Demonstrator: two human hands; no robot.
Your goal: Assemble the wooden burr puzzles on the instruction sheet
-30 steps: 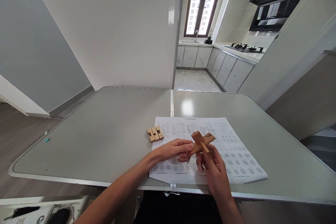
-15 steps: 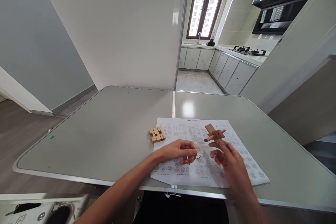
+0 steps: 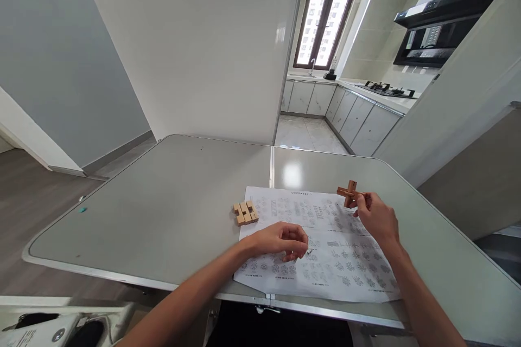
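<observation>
My right hand (image 3: 376, 217) pinches one end of a brown wooden puzzle piece assembly (image 3: 348, 193), shaped like a cross of interlocked bars. It is held up over the far right edge of a printed sheet (image 3: 277, 276). My left hand (image 3: 285, 241) rests over the sheet's middle, its fingers loosely curled toward the thumb; nothing shows between them. Left of that hand, lighter notched wooden puzzle blocks (image 3: 245, 213) lie side by side, partly on the sheet's left edge. Rows of small line diagrams cover the paper, some hidden under my hands.
The sheet lies across the seam of a grey folding table (image 3: 163, 211). A small green bit (image 3: 83, 210) is by the table's left edge. Below left stands a white container (image 3: 69, 331) with several items. Beyond the table are a wall and a kitchen.
My right hand has moved right and away from me with the wooden cross, which has turned. The left hand stays nearly in place. The view has shifted slightly.
</observation>
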